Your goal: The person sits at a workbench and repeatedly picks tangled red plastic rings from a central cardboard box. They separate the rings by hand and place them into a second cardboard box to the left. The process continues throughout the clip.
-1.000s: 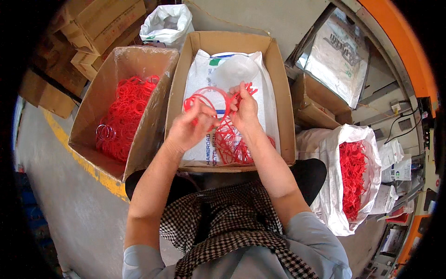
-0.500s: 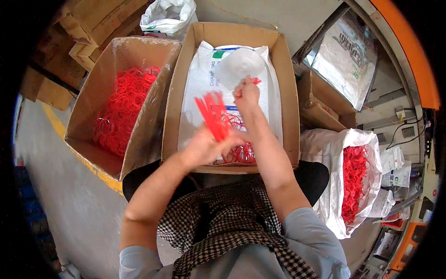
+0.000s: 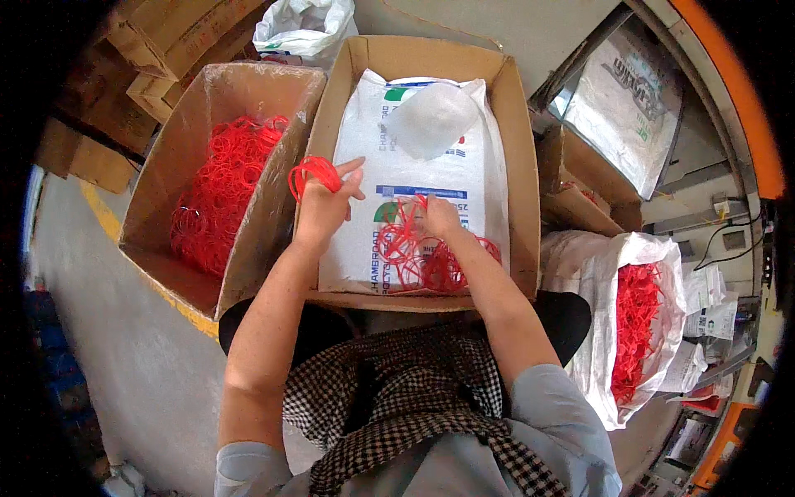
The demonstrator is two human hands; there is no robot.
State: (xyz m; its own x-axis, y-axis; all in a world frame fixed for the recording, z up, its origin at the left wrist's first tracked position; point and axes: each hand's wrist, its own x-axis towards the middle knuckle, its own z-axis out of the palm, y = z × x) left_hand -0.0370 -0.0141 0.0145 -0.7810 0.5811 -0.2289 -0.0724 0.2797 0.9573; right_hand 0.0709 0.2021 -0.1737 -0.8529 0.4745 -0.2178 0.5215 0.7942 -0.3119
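A bunch of thin red plastic rings is bent over in my left hand, beside the left wall of the middle cardboard box. Its index finger points out while the rest of the hand holds the bunch. My right hand pinches red strands at the upper edge of a loose heap of red rings; its fingertips are partly hidden. That heap lies on a flat white printed sack inside the box. A translucent, roundish sheet or bag rests on the sack's far part.
On the left stands a taller carton with a tangled mass of red rings. An open white sack of red scraps is at the right. Further cartons and another white sack stand behind.
My left hand has moved left and up with the red bunch, which now curls over. The right hand has come down from the translucent sheet to the loose heap.
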